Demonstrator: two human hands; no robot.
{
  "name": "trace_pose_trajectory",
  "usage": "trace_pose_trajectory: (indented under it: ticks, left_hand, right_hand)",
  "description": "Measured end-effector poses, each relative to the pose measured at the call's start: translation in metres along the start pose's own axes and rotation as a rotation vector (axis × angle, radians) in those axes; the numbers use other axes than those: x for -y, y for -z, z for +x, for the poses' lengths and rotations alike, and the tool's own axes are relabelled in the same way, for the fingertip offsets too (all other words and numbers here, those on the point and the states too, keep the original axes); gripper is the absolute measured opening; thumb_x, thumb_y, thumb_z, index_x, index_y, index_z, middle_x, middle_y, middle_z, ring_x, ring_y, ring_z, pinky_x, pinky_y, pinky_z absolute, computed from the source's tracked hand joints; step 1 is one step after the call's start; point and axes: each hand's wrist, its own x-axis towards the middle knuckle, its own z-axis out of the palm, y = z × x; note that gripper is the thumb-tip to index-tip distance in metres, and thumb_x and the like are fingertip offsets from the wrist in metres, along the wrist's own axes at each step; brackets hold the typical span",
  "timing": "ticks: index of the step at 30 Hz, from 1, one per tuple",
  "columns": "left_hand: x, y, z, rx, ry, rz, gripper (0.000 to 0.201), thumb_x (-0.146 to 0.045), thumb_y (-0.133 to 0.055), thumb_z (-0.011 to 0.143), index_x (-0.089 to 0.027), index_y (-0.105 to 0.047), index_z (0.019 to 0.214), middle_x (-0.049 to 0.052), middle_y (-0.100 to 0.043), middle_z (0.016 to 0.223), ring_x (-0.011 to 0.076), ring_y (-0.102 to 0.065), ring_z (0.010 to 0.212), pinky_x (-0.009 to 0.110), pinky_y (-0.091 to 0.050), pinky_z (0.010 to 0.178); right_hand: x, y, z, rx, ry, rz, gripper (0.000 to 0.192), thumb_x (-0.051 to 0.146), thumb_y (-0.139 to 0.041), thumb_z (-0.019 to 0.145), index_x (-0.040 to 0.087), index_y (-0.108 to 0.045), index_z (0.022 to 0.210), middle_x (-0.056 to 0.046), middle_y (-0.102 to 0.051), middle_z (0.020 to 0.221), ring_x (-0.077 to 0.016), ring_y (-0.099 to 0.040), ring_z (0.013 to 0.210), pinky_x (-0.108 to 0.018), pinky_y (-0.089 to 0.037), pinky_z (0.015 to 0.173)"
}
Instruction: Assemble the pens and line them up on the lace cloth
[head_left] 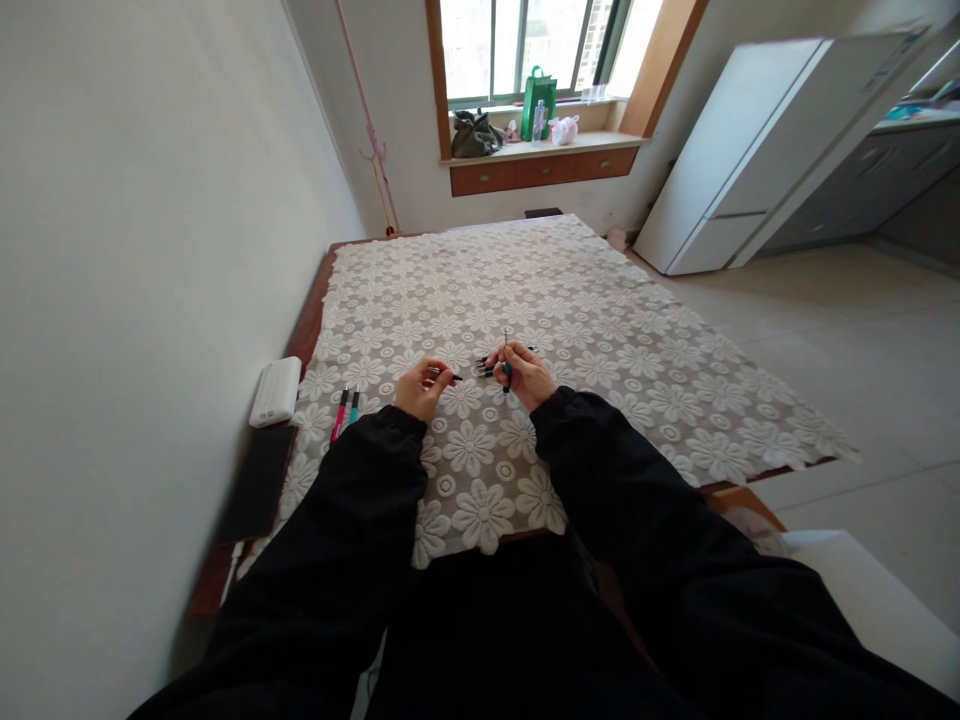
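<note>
My left hand (421, 387) is closed on a small dark pen part (450, 375) that points right. My right hand (525, 374) grips a teal pen barrel (507, 372) held upright, with a thin metal tip sticking up above the fingers. Both hands hover close together over a table covered by a white lace flower cloth (600, 330). A few small dark pen pieces (482, 366) lie on the cloth between the hands. A pink pen (340, 412) and a teal pen (353, 405) lie side by side to the left of my left hand.
A white box-like device (276, 391) and a black flat slab (257, 483) sit at the table's left edge by the wall. A white fridge (757, 150) stands at the back right. Bags and a bottle rest on the window sill (540, 148).
</note>
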Motion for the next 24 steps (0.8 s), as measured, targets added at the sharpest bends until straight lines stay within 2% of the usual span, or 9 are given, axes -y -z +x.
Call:
trace_pose_trajectory:
  ticks: [6,11,14,18,24]
  left_hand:
    - [0.003,-0.001,0.0,0.016,-0.006,0.062,0.023,-0.041,-0.064,0.085,-0.019,-0.061,0.092,0.005,-0.075,0.076,0.0196,-0.072,0.077,0.028,-0.049,0.067]
    - [0.009,0.0,0.0,0.068,-0.063,0.348,0.013,-0.034,-0.065,0.083,-0.021,-0.066,0.087,0.005,-0.073,0.085,0.0208,-0.067,0.082,0.034,-0.051,0.075]
    - [0.013,0.001,0.0,0.093,-0.108,0.44,0.009,-0.031,-0.065,0.083,-0.022,-0.067,0.085,0.005,-0.073,0.088,0.0232,-0.065,0.09,0.037,-0.051,0.081]
    - [0.011,0.002,0.001,0.106,-0.161,0.456,0.009,-0.029,-0.064,0.084,-0.022,-0.069,0.088,0.006,-0.073,0.093,0.0243,-0.065,0.096,0.039,-0.05,0.087]
    - [-0.004,0.001,-0.003,0.191,-0.345,0.425,0.019,-0.037,-0.06,0.09,-0.022,-0.072,0.092,0.005,-0.074,0.096,0.0229,-0.064,0.098,0.04,-0.049,0.095]
  right_hand:
    - [-0.004,-0.002,-0.001,0.066,-0.026,-0.011,0.042,0.053,-0.075,0.078,0.021,-0.049,0.075,-0.001,-0.064,0.074,-0.0088,-0.046,0.055,-0.024,-0.034,0.052]
    - [-0.006,-0.004,-0.002,0.084,-0.057,-0.035,0.043,0.054,-0.076,0.076,0.021,-0.049,0.072,-0.001,-0.06,0.071,-0.0115,-0.05,0.062,-0.023,-0.032,0.052]
    - [-0.005,-0.003,-0.001,0.087,-0.061,-0.023,0.043,0.053,-0.077,0.075,0.02,-0.051,0.071,-0.001,-0.06,0.071,-0.0121,-0.05,0.064,-0.023,-0.031,0.052]
    - [-0.004,-0.004,-0.002,0.086,-0.067,0.016,0.039,0.049,-0.077,0.076,0.02,-0.051,0.071,-0.002,-0.059,0.071,-0.0128,-0.052,0.066,-0.023,-0.032,0.052]
    - [-0.001,-0.007,-0.005,0.134,-0.109,0.168,0.028,0.04,-0.071,0.082,0.021,-0.05,0.079,-0.003,-0.062,0.078,-0.013,-0.05,0.063,-0.025,-0.04,0.057]
